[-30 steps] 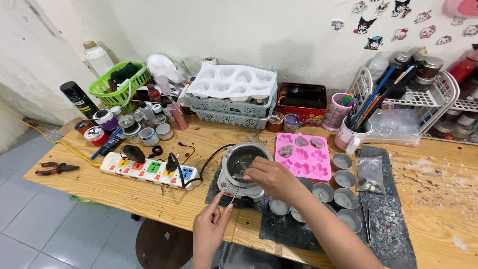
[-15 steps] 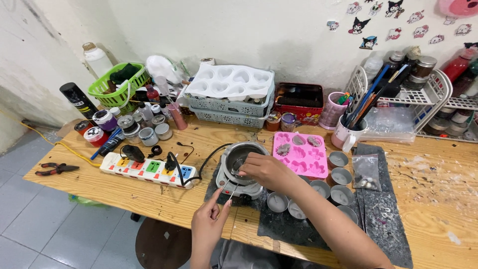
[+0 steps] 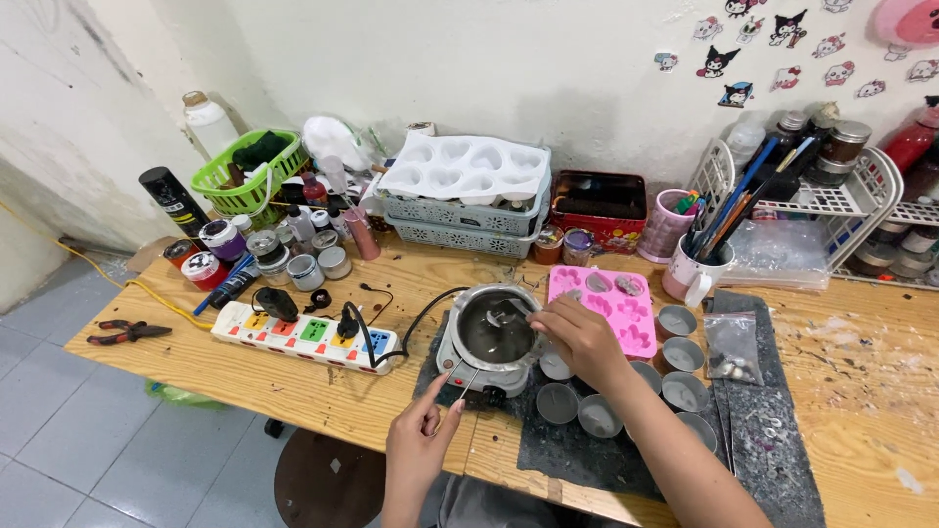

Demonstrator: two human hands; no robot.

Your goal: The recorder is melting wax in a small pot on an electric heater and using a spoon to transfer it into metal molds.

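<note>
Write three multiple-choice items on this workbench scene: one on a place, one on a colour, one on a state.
1. Where does the pink mould lie?
A. On top of the green basket
B. On the table just right of the small melting pot
C. On the floor by the pliers

2. What colour is the basket at the far left of the table?
A. Green
B. Red
C. Blue

3. What is the left hand doing?
A. Lying flat on the stool
B. Lifting the power strip
C. Pinching the thin handle of the melting pot with its fingers

Answers:
1 B, the mould sits beside the melting pot, behind the right hand.
2 A, its plastic weave is bright green.
3 C, the fingers close on the handle at the pot's near side.
</note>
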